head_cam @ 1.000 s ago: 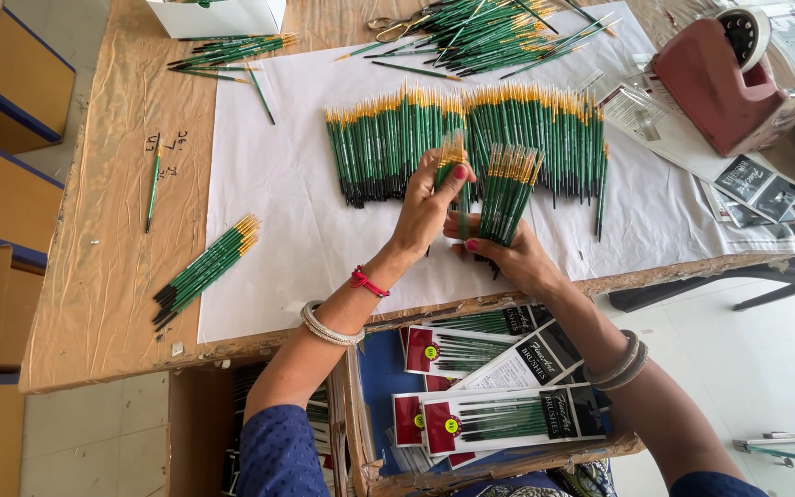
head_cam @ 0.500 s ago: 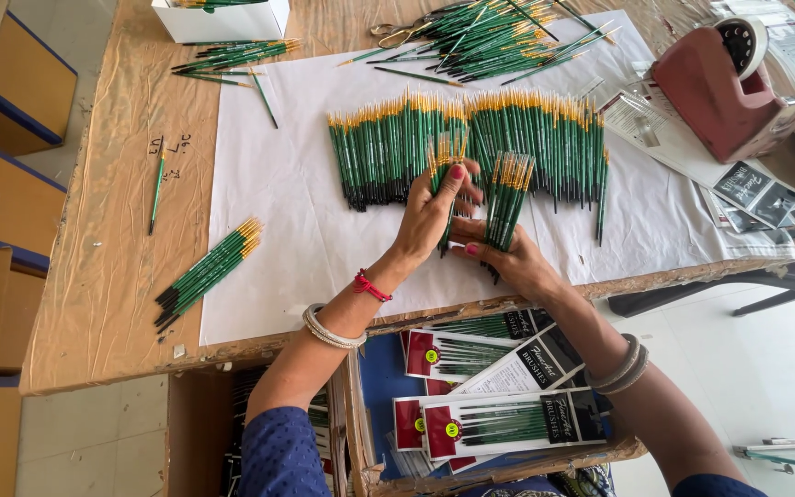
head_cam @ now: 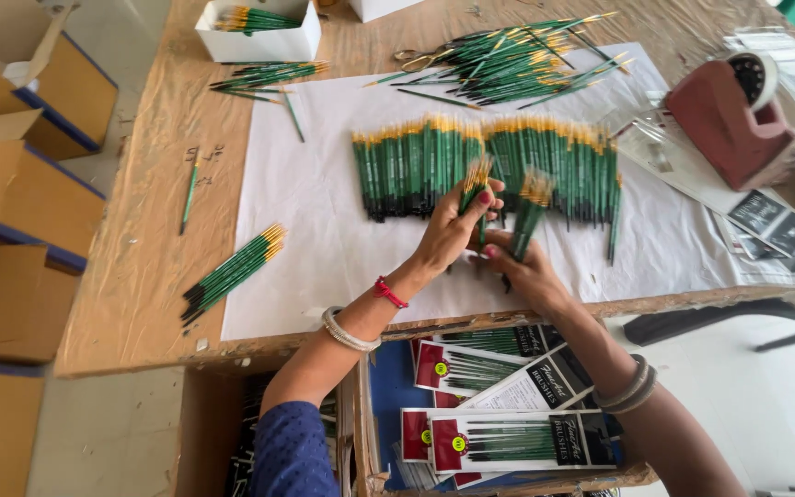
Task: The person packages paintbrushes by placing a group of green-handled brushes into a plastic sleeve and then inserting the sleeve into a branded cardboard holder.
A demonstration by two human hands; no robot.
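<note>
Just below the row of brushes (head_cam: 485,166), the left hand (head_cam: 453,235) and right hand (head_cam: 526,271) each grip a loose bunch that could fan out and spill.

A white paper sheet (head_cam: 324,212) covers the middle of the wooden table (head_cam: 140,276). At the upper right of the frame stands a dark red tape dispenser (head_cam: 724,120), with clear plastic sleeves (head_cam: 655,152) just beside it and dark printed cards (head_cam: 770,221) below it. At the top, left of centre, a white box (head_cam: 259,41) holds green brushes with yellow ends. A pair of scissors (head_cam: 420,58) lies at the top centre. One single green brush (head_cam: 190,191) lies on the bare wood at the left. Cardboard boxes (head_cam: 20,175) with blue edges stand along the left edge. At the bottom centre, packed brush sets (head_cam: 499,437) in red and black sleeves lie in a carton.
</note>
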